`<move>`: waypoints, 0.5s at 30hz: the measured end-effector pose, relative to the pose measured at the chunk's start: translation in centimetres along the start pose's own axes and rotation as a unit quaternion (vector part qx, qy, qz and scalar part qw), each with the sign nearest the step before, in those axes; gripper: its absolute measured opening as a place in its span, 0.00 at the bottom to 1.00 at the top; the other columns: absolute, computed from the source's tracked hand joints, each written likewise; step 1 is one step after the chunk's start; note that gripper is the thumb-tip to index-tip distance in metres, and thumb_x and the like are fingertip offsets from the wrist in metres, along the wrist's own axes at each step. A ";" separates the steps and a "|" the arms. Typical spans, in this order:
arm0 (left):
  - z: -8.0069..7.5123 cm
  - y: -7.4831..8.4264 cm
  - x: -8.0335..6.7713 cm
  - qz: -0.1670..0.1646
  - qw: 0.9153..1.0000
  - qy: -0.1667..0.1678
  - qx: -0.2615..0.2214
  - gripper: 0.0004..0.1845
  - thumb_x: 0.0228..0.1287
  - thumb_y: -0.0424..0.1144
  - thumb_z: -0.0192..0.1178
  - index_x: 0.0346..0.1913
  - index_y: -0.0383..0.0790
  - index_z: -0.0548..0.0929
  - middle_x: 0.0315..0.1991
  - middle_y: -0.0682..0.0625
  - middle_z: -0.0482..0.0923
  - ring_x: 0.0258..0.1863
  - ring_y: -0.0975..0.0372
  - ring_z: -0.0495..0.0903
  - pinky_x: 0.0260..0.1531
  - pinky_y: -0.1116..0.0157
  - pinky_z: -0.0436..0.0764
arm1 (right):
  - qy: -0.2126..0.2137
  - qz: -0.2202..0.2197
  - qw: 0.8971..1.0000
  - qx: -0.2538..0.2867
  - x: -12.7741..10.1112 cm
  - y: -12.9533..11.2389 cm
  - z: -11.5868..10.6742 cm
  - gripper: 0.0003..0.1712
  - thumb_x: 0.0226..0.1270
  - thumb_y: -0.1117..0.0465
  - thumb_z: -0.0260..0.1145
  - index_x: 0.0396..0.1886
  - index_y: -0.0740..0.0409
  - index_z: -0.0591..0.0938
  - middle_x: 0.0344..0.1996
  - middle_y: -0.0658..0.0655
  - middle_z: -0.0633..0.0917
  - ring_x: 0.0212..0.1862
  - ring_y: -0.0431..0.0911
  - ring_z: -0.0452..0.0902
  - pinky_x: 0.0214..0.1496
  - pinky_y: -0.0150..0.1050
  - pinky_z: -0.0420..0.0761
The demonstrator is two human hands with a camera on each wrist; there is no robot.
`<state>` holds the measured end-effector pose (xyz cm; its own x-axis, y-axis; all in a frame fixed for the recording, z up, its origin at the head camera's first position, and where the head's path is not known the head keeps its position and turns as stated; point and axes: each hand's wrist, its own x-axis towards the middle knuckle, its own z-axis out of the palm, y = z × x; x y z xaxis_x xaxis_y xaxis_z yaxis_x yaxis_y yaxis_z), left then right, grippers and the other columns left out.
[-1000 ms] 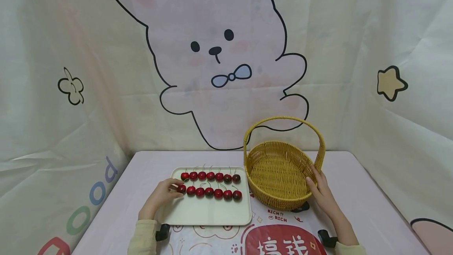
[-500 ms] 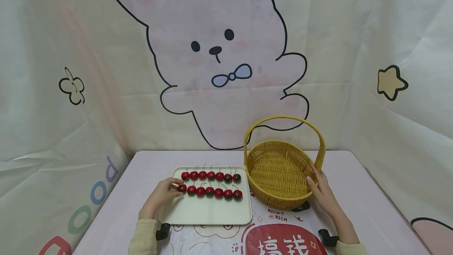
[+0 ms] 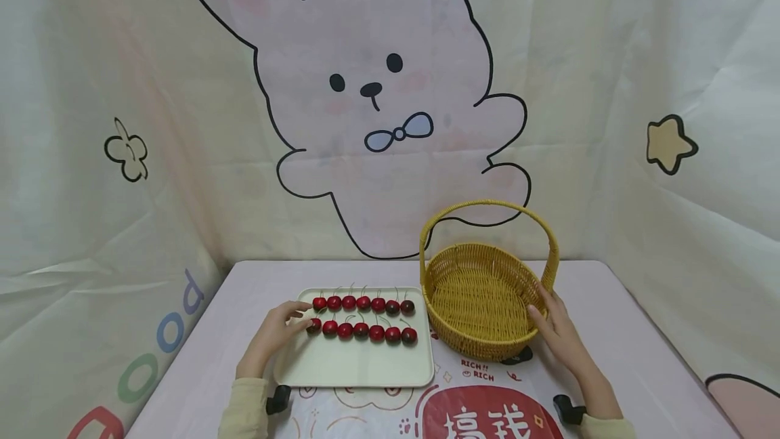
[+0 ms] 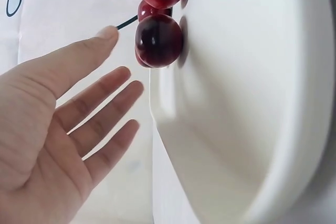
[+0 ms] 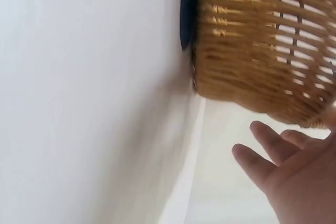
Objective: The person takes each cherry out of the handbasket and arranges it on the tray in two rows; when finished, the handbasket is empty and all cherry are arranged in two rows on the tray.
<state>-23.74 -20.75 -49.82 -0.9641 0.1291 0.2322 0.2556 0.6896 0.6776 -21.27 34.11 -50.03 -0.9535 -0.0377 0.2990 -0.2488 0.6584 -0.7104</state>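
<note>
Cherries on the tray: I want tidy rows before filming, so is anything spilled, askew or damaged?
Nothing stands out. The cherries lie in two straight rows on the tray, none spilled. The basket stands upright and empty, and looks undamaged.

The left hand (image 3: 277,330) has opened — fingers spread, lifted slightly off the leftmost cherry (image 3: 314,326).
</note>
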 end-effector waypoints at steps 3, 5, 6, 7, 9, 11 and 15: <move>-0.1 -0.4 -0.1 0.030 0.999 0.026 0.014 0.16 0.53 0.32 0.66 0.47 0.36 0.81 0.45 0.42 0.81 0.44 0.48 0.79 0.49 0.47 0.74 | 0.005 -0.007 1.000 -0.010 -0.1 0.3 -0.5 0.34 0.72 0.53 0.50 0.73 0.56 0.52 0.70 0.72 0.47 0.65 0.75 0.47 0.52 0.76 0.53; -0.3 -0.8 -0.3 0.032 0.998 0.039 0.024 0.17 0.54 0.34 0.66 0.48 0.37 0.81 0.46 0.42 0.81 0.45 0.49 0.79 0.49 0.47 0.73 | 0.012 -0.013 1.000 -0.015 -0.3 0.4 -0.9 0.32 0.72 0.54 0.50 0.72 0.56 0.55 0.70 0.71 0.48 0.65 0.75 0.47 0.51 0.76 0.53; -0.4 -0.9 -0.4 0.029 0.998 0.044 0.029 0.17 0.54 0.35 0.66 0.49 0.38 0.81 0.46 0.43 0.81 0.45 0.49 0.79 0.50 0.47 0.73 | 0.016 -0.016 1.000 -0.020 -0.3 0.5 -1.0 0.32 0.72 0.54 0.51 0.72 0.55 0.56 0.70 0.70 0.49 0.65 0.75 0.47 0.50 0.76 0.53; -0.5 -1.1 -0.5 0.025 0.998 0.049 0.034 0.17 0.54 0.35 0.66 0.49 0.38 0.81 0.46 0.43 0.81 0.46 0.49 0.78 0.50 0.47 0.73 | 0.018 -0.019 0.999 -0.023 -0.4 0.6 -1.2 0.32 0.72 0.54 0.51 0.72 0.55 0.57 0.70 0.70 0.49 0.65 0.74 0.47 0.50 0.76 0.54; -0.8 -1.3 -0.7 0.014 0.998 0.057 0.039 0.18 0.55 0.35 0.66 0.50 0.39 0.81 0.47 0.43 0.80 0.47 0.49 0.77 0.50 0.47 0.73 | 0.019 -0.023 0.999 -0.036 -0.6 0.8 -1.4 0.32 0.71 0.54 0.52 0.72 0.53 0.57 0.70 0.69 0.49 0.65 0.74 0.48 0.50 0.76 0.54; -1.1 -1.6 -0.9 0.009 0.997 0.065 0.045 0.18 0.55 0.36 0.66 0.50 0.39 0.81 0.48 0.42 0.80 0.48 0.48 0.77 0.50 0.47 0.73 | 0.019 -0.028 0.998 -0.054 -0.9 1.0 -1.5 0.33 0.71 0.54 0.53 0.72 0.53 0.57 0.70 0.70 0.50 0.65 0.74 0.49 0.49 0.76 0.55; -2.0 -1.9 -1.1 0.027 0.995 0.076 0.062 0.19 0.54 0.35 0.66 0.51 0.37 0.81 0.48 0.41 0.80 0.48 0.47 0.77 0.50 0.47 0.73 | 0.014 -0.029 0.996 -0.087 -1.7 1.5 -2.0 0.34 0.70 0.53 0.55 0.72 0.49 0.55 0.71 0.69 0.49 0.65 0.73 0.50 0.48 0.76 0.57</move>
